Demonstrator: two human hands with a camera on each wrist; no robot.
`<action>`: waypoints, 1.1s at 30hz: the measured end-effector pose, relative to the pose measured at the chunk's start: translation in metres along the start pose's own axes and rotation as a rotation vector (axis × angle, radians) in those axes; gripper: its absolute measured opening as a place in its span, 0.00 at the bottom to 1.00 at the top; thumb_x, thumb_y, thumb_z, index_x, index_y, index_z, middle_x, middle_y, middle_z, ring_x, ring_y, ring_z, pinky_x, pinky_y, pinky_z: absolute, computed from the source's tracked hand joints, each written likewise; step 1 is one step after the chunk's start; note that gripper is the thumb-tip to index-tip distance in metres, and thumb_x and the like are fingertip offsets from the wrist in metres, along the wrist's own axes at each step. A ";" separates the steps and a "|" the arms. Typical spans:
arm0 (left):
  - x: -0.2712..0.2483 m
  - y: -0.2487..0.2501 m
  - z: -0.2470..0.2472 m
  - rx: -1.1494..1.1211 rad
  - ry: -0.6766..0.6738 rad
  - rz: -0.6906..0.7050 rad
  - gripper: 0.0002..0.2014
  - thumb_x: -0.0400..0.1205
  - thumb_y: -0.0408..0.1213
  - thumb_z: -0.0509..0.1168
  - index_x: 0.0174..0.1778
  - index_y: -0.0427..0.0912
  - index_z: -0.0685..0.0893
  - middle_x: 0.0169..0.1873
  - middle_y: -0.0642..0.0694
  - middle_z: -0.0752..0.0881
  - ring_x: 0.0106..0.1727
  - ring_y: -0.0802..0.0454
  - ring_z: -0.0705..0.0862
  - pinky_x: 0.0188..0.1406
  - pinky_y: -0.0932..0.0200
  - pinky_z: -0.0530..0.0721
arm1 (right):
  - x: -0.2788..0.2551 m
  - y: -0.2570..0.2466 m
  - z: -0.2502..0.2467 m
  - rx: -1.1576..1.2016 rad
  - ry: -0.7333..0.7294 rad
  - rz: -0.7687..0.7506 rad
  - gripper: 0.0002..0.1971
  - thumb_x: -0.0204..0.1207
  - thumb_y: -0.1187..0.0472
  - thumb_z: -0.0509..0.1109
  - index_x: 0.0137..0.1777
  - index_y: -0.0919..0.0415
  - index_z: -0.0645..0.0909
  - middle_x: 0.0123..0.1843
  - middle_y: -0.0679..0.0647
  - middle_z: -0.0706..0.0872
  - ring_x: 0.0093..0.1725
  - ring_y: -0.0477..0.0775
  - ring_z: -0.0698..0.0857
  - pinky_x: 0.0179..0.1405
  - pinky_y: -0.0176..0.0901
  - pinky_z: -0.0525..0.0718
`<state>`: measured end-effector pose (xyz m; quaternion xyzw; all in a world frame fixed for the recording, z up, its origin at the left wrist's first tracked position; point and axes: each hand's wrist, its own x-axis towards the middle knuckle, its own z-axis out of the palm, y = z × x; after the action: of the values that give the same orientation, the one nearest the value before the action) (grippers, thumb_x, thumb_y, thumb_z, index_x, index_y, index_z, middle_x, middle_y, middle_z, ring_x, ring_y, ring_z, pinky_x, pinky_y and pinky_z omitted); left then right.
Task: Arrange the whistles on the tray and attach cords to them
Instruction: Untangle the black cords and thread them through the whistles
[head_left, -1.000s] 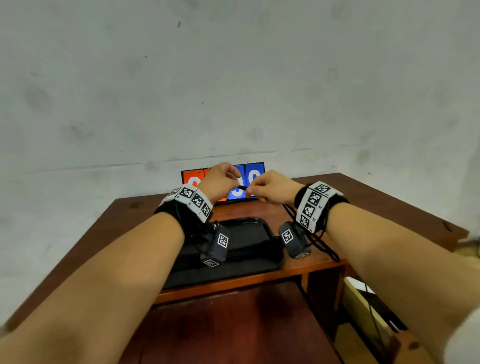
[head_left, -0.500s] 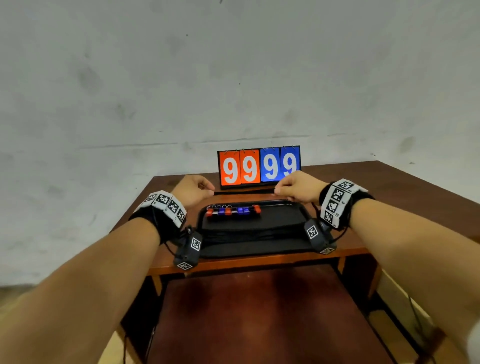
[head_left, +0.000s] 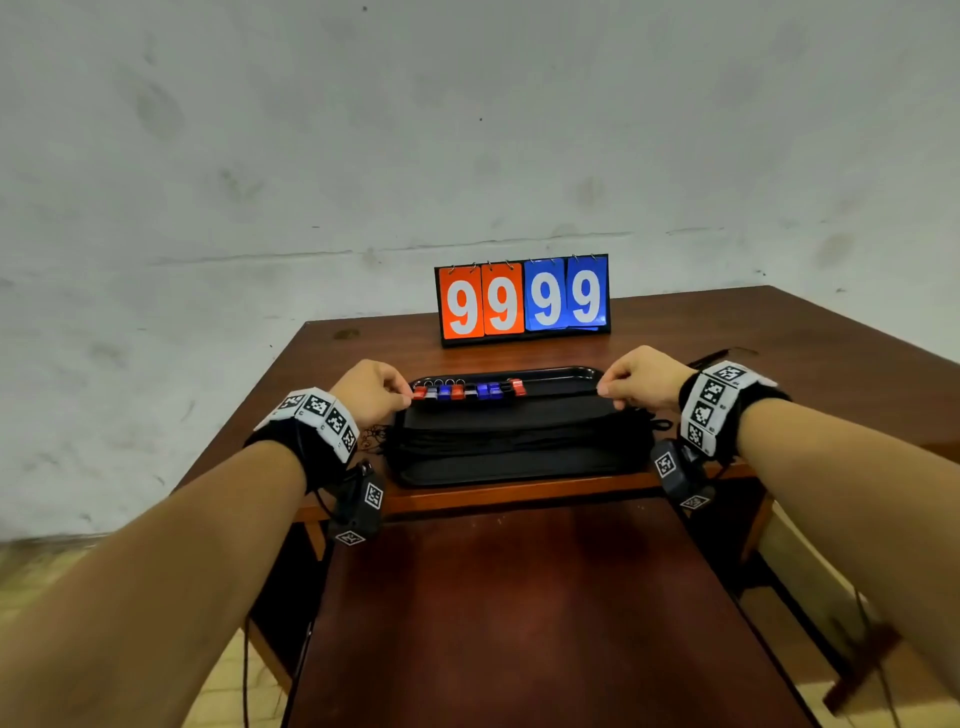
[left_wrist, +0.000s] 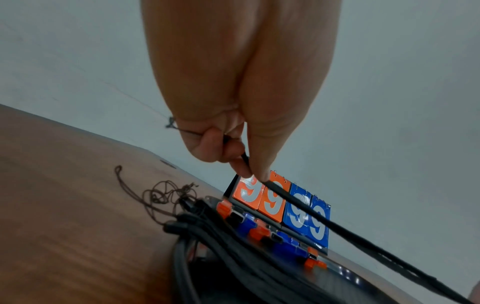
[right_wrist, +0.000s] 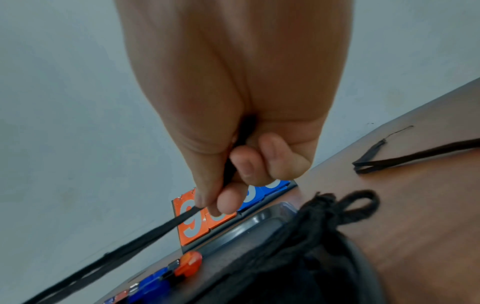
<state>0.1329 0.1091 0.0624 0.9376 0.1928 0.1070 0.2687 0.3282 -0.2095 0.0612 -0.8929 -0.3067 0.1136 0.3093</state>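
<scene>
On the table (head_left: 675, 322), the black tray (head_left: 498, 470) carries a bundle of cords (head_left: 509, 436) nearest, then a row of red and blue whistles (head_left: 467, 391) along its far rim. One cord (left_wrist: 324, 222) (pulled taut above the tray) is pinched at either end by the left hand (head_left: 371, 392) and right hand (head_left: 641, 382). Beyond stands a scoreboard (head_left: 522, 299) reading 9999.
</scene>
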 end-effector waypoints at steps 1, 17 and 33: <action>-0.001 -0.001 0.000 0.004 -0.012 -0.009 0.04 0.79 0.32 0.71 0.39 0.45 0.88 0.40 0.49 0.88 0.43 0.53 0.85 0.38 0.66 0.76 | 0.000 0.004 0.000 0.003 0.019 0.013 0.06 0.77 0.60 0.74 0.40 0.58 0.90 0.29 0.51 0.88 0.28 0.48 0.80 0.28 0.38 0.80; -0.001 0.004 0.019 0.105 -0.083 -0.149 0.10 0.79 0.27 0.69 0.38 0.45 0.90 0.44 0.46 0.89 0.48 0.50 0.86 0.47 0.59 0.81 | -0.002 0.038 -0.004 -0.012 0.077 0.149 0.04 0.72 0.62 0.79 0.38 0.62 0.89 0.33 0.57 0.91 0.28 0.49 0.83 0.29 0.40 0.83; -0.006 0.006 0.016 0.249 -0.113 -0.118 0.08 0.75 0.29 0.74 0.35 0.48 0.89 0.41 0.47 0.90 0.45 0.52 0.87 0.43 0.61 0.82 | -0.002 0.038 -0.001 -0.090 0.107 0.177 0.03 0.69 0.60 0.81 0.37 0.58 0.90 0.40 0.53 0.91 0.43 0.53 0.89 0.39 0.42 0.85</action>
<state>0.1344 0.0942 0.0515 0.9553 0.2438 0.0134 0.1668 0.3457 -0.2348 0.0387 -0.9343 -0.2147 0.0786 0.2735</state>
